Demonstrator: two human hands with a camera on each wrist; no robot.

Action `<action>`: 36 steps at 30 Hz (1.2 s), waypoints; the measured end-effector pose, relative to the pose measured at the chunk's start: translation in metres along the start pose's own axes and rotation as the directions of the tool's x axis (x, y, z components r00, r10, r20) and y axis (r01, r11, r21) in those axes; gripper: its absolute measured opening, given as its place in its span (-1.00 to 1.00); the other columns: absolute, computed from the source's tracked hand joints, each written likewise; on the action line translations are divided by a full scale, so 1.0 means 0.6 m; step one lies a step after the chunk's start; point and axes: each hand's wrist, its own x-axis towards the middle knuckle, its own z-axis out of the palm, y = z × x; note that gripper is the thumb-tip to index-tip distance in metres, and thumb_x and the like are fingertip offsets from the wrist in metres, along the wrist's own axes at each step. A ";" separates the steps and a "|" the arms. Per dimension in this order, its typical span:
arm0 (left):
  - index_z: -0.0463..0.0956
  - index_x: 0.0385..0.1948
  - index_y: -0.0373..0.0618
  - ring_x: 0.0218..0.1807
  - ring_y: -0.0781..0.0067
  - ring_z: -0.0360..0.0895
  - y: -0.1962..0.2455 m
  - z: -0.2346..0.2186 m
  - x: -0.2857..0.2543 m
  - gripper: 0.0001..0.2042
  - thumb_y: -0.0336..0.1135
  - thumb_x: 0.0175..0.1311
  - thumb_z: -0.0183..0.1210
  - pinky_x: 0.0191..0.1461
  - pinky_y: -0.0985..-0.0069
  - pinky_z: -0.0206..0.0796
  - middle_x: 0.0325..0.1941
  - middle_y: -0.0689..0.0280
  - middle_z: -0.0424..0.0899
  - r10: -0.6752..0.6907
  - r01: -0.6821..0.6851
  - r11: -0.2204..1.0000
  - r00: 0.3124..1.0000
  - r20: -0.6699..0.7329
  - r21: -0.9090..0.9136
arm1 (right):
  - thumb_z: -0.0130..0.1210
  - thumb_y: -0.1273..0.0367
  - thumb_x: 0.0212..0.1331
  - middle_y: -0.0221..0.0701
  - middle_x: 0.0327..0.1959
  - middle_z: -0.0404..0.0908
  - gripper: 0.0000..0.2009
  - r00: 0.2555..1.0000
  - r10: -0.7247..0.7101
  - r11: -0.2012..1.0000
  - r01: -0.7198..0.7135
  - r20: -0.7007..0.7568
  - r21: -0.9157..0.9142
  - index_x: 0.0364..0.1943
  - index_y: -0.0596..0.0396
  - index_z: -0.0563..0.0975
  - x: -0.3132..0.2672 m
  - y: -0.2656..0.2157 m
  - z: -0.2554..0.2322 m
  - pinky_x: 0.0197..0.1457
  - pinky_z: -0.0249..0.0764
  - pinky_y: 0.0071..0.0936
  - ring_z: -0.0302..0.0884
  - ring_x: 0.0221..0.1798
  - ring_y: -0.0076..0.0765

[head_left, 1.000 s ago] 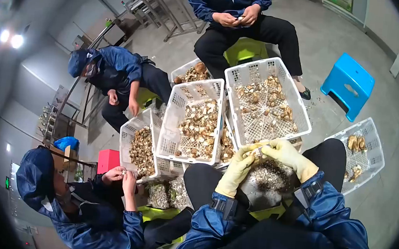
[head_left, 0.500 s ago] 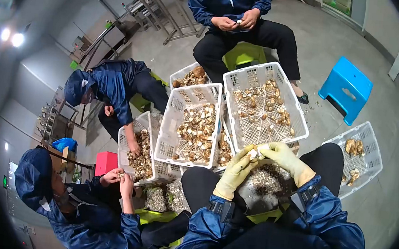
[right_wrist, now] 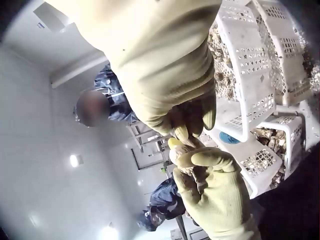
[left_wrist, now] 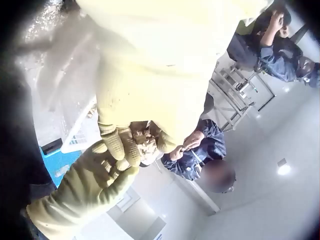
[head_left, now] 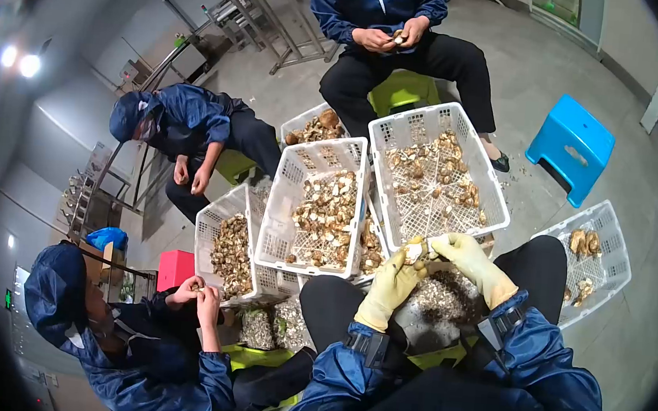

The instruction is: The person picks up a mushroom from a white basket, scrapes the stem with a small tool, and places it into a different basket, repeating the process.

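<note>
Both my hands wear pale yellow rubber gloves and meet over my lap. My left hand (head_left: 389, 287) holds a brown-and-white mushroom (left_wrist: 147, 149) between thumb and fingers. From the other side my right hand (head_left: 471, 262) grips at the same mushroom, its fingers curled in against the piece. The inner side of the right fingers is hidden, and I cannot tell whether they also hold a tool. Below the hands, a grey container (head_left: 422, 325) with a heap of pale and dark trimmings (head_left: 440, 297) stands between my knees.
White plastic crates with cut mushrooms stand ahead: a middle crate (head_left: 267, 235), a right crate (head_left: 500, 195) and a left crate (head_left: 205, 256). Another crate (head_left: 619, 266) sits by my right knee. A blue stool (head_left: 572, 137) stands farther right. Three people in blue jackets sit around the crates.
My hands stay together while the mushroom and fingers shift a little. The person at the far left reached into the left crate, then drew the hand back out.
</note>
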 end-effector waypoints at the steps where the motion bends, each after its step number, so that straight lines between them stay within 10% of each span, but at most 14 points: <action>1: 0.27 0.38 -0.11 -0.03 0.43 0.55 -0.002 -0.002 0.002 -0.54 -0.15 0.55 -0.09 0.15 0.42 0.42 0.18 0.24 0.58 0.000 0.000 1.000 1.000 0.006 -0.001 | 0.17 0.25 0.35 -0.42 -0.32 0.68 -0.74 1.000 -0.018 1.000 0.018 -0.013 -0.023 -0.25 0.23 0.61 0.003 0.006 -0.004 -0.23 0.53 -0.55 0.58 -0.33 -0.58; 8: 0.26 0.39 -0.08 0.10 0.45 0.48 0.003 0.006 0.002 -0.54 -0.13 0.56 -0.08 0.28 0.40 0.36 0.21 0.27 0.51 0.063 -0.064 0.997 0.998 -0.027 -0.042 | 0.18 0.19 0.33 -0.51 -0.42 0.58 -0.72 0.977 -0.103 0.986 0.076 -0.185 -0.145 -0.29 0.18 0.61 0.014 0.007 -0.019 -0.38 0.45 -0.58 0.47 -0.45 -0.62; 11: 0.23 0.41 -0.12 0.17 0.43 0.47 -0.001 0.027 -0.002 -0.53 -0.32 0.51 0.01 0.32 0.42 0.34 0.17 0.26 0.52 0.251 -0.204 0.843 0.967 -0.028 0.498 | 0.16 0.20 0.35 -0.52 -0.42 0.59 -0.71 0.963 -0.160 0.975 0.120 -0.218 -0.186 -0.30 0.19 0.61 0.004 -0.008 -0.015 -0.41 0.41 -0.59 0.47 -0.43 -0.63; 22: 0.19 0.40 -0.27 0.43 0.37 0.29 -0.006 -0.011 0.017 -0.40 -0.59 0.30 0.13 0.42 0.51 0.19 0.42 0.19 0.35 0.282 -0.206 0.756 0.959 -0.025 0.622 | 0.13 0.26 0.35 -0.50 -0.35 0.65 -0.71 0.962 -0.107 0.994 0.106 -0.251 -0.019 -0.13 0.25 0.64 -0.027 -0.055 -0.012 -0.29 0.45 -0.64 0.51 -0.36 -0.64; 28: 0.30 0.35 -0.26 -0.05 0.62 0.54 -0.002 0.027 0.016 -0.48 -0.57 0.32 0.12 0.05 0.66 0.42 0.10 0.29 0.58 0.191 -0.108 0.843 0.976 -0.106 0.527 | 0.18 0.36 0.28 -0.43 -0.28 0.70 -0.67 0.983 -0.181 0.861 0.172 0.029 -0.479 0.06 0.24 0.60 -0.028 -0.027 -0.010 -0.19 0.52 -0.60 0.56 -0.29 -0.64; 36: 0.33 0.33 -0.27 0.14 0.47 0.54 0.007 0.041 0.001 -0.49 -0.59 0.29 0.07 0.25 0.54 0.36 0.26 0.22 0.53 0.103 -0.052 0.871 0.992 -0.077 0.488 | 0.20 0.46 0.24 -0.33 -0.01 0.66 -0.78 0.881 -0.407 0.718 0.471 0.240 -0.512 -0.09 0.31 0.61 -0.037 -0.028 0.005 -0.07 0.53 -0.55 0.60 -0.15 -0.53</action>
